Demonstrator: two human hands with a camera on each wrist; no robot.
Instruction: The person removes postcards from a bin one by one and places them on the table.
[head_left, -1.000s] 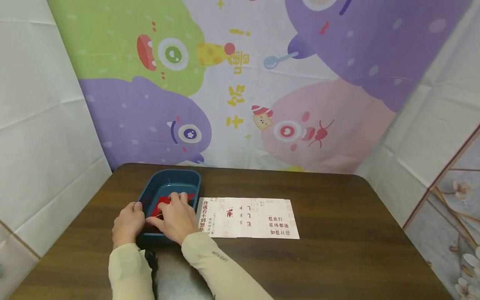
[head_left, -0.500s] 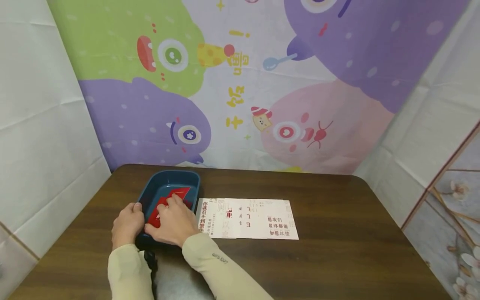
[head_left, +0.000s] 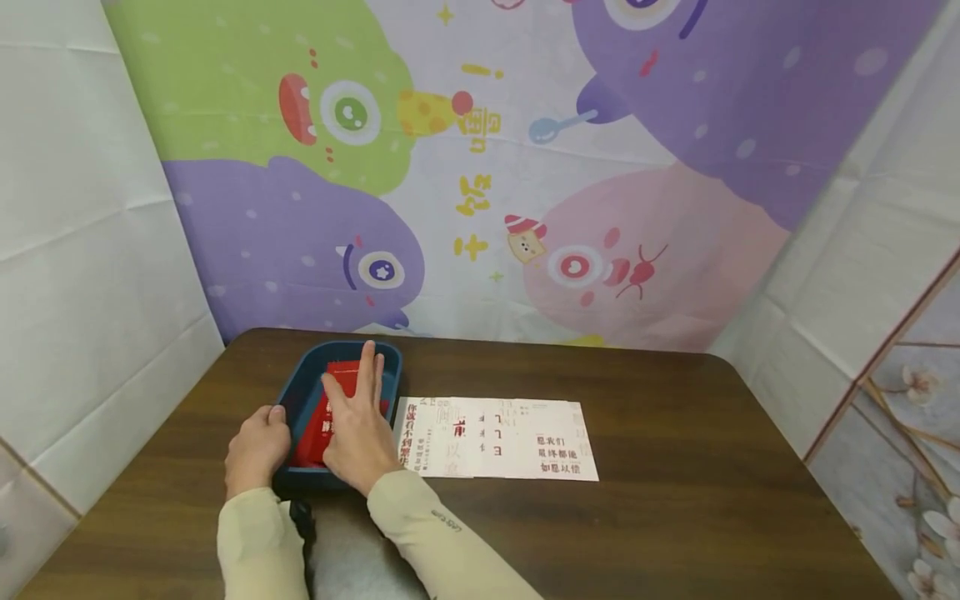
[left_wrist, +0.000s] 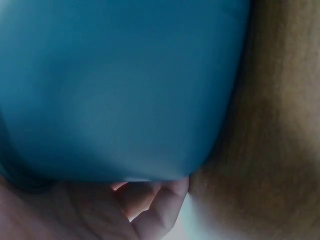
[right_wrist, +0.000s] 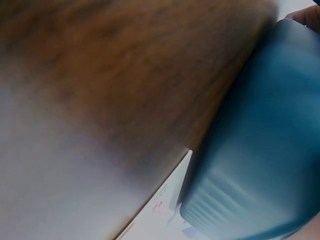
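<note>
"Packaging (head_left: 315,442), red, flat and white-lettered: where is it seen?"

"Inside the deep blue, round-cornered rectangular box (head_left: 333,352), partly covered from the head view by the right grip (head_left: 358,433). A bit of red is also shown past that hand's far side."

"How is the box kept?"

"Its near left side is grasped by the left grip (head_left: 257,446), the thumb laid at the rim; in the left wrist view, bent fingers are shown at the blue wall."

"And the right grip?"

"Released, its fingers straightened and spread over the packaging; whether contact is made cannot be told."

"What is placed alongside?"

"A white paper strip (head_left: 517,437), printed in dark and red characters, is laid just right of the box on the brown wood-grain worktop (head_left: 675,475)."
</note>
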